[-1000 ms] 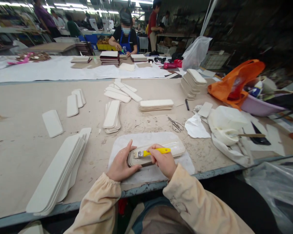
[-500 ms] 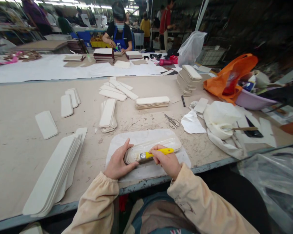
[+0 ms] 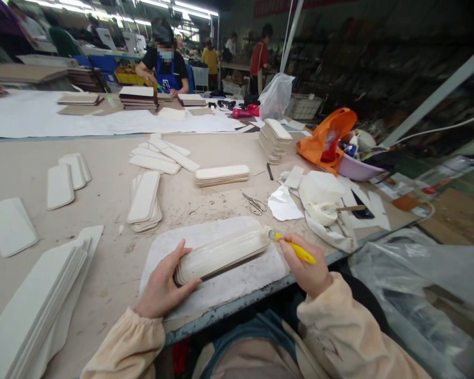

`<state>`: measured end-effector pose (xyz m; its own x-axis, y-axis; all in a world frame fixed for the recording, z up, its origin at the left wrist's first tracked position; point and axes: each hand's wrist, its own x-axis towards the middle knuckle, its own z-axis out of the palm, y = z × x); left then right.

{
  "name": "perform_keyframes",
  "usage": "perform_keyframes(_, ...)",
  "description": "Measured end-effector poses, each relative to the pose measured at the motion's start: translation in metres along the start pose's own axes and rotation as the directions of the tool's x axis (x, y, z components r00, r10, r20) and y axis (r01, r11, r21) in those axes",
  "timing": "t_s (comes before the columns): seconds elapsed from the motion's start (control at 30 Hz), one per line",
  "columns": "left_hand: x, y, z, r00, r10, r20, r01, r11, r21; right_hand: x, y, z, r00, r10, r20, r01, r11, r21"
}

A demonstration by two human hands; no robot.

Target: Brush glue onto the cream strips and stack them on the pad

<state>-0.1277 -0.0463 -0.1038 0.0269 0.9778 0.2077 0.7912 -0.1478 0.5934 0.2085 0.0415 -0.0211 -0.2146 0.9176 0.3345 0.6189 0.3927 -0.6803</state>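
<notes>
My left hand (image 3: 166, 281) grips the left end of a stack of long cream strips (image 3: 225, 251), thumb at the near edge and fingers at the far edge. The top strip looks wet and shiny. The stack lies slanted on a white sheet (image 3: 256, 273) at the table's front edge. In my right hand (image 3: 308, 263) is a brush with a yellow handle (image 3: 302, 253); its bristles are at the stack's right end.
Scissors (image 3: 255, 204), a white cloth bundle (image 3: 322, 195) and a black phone (image 3: 362, 205) lie beyond. More strip stacks (image 3: 144, 197) stand left and behind. A person (image 3: 166, 68) works across the table.
The brush has moved right along the stack, from near my left hand to the far right end. The view has shifted, so the table items appear farther left.
</notes>
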Motion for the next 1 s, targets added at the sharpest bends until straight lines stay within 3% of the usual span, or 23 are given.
perform_keyframes(0.1, 0.0, 0.001, 0.0, 1.0, -0.015, -0.002, 0.015, 1.0, 0.006, -0.004, -0.001, 0.013, 0.967, -0.251, 0.045, 0.254, 0.942, -0.217)
perform_keyframes(0.27, 0.001, 0.001, -0.001, 1.0, -0.009, 0.011, 0.009, 1.0, -0.003, -0.012, -0.017, 0.052, 0.931, -0.267, 0.248, 0.357, 0.804, -0.476)
perform_keyframes(0.37, 0.0, 0.0, 0.0, 1.0, -0.002, 0.006, 0.002, 1.0, -0.001, -0.023, -0.04, 0.07, 0.884, -0.34, 0.321, 0.455, 0.782, -0.427)
perform_keyframes(0.47, 0.0, 0.0, 0.001, 1.0, -0.003, -0.009, 0.003, 1.0, 0.006, -0.033, -0.062, 0.078, 0.826, -0.444, 0.347, 0.536, 0.808, -0.242)
perform_keyframes(0.53, 0.0, 0.001, 0.001, 1.0, -0.003, -0.012, 0.003, 1.0, 0.013, -0.035, -0.067, 0.074, 0.821, -0.467, 0.328, 0.532, 0.835, -0.144)
perform_keyframes(0.6, 0.0, 0.001, 0.0, 1.0, 0.002, -0.008, -0.001, 1.0, 0.022, -0.032, -0.061, 0.064, 0.855, -0.443, 0.269, 0.489, 0.862, -0.136)
perform_keyframes(0.73, 0.001, 0.001, -0.001, 1.0, 0.007, -0.001, -0.007, 1.0, 0.022, -0.022, -0.03, 0.037, 0.932, -0.334, 0.144, 0.362, 0.881, -0.303)
perform_keyframes(0.83, 0.001, 0.0, 0.0, 1.0, 0.003, 0.003, -0.003, 1.0, 0.019, -0.023, -0.02, 0.033, 0.956, -0.247, 0.157, 0.291, 0.853, -0.433)
perform_keyframes(0.9, 0.0, -0.001, 0.0, 1.0, -0.005, 0.011, 0.004, 1.0, 0.021, -0.03, -0.027, 0.041, 0.942, -0.246, 0.227, 0.325, 0.832, -0.449)
perform_keyframes(1.0, 0.0, -0.001, 0.0, 1.0, -0.017, 0.011, 0.016, 0.999, 0.031, -0.04, -0.047, 0.057, 0.88, -0.351, 0.321, 0.447, 0.84, -0.308)
